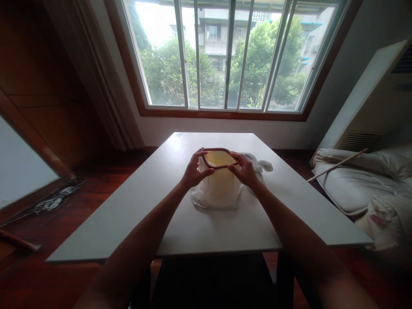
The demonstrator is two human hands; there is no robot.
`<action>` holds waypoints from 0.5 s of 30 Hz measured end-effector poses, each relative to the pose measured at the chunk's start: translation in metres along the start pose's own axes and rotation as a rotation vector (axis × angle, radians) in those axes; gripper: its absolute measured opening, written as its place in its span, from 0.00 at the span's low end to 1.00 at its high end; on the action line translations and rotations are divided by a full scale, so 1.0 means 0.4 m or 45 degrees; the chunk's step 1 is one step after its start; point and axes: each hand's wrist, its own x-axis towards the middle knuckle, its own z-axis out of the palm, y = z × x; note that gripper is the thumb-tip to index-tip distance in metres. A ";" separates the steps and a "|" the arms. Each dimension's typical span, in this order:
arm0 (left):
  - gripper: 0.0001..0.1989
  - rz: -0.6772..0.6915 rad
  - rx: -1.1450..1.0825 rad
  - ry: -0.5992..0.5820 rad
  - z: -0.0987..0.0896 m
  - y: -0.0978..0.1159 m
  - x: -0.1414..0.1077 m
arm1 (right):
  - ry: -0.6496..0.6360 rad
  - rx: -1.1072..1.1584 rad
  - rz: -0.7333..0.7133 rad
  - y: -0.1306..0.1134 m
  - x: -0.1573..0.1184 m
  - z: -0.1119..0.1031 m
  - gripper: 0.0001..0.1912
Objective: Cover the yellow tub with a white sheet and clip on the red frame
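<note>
On the white table (141, 189) stands a pale, cloudy container (219, 186) with clear plastic film spread around its base. At its top is a lid (220, 158) with a dark reddish-brown rim and a yellowish see-through middle. My left hand (195, 169) grips the lid's left side, thumb at the near edge and fingers at the far edge. My right hand (245, 171) grips the right side in the same way. Whether the lid touches the container is hard to tell. A knotted white plastic bag (262, 165) lies just behind my right hand.
Beyond the table is a wide window (222, 113) with a brown frame. A cushioned seat (360, 180) with a thin stick (337, 165) across it stands at the right. Cables (54, 201) lie on the red floor at the left.
</note>
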 end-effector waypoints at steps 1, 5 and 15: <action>0.39 0.001 0.001 -0.007 -0.002 -0.001 0.000 | 0.003 -0.004 0.001 -0.001 0.000 0.000 0.27; 0.45 0.013 0.020 -0.035 -0.009 0.001 0.002 | -0.003 -0.012 0.007 -0.007 -0.001 0.000 0.26; 0.50 0.084 0.199 -0.049 -0.018 0.031 0.006 | 0.085 -0.042 -0.139 -0.033 0.002 -0.004 0.28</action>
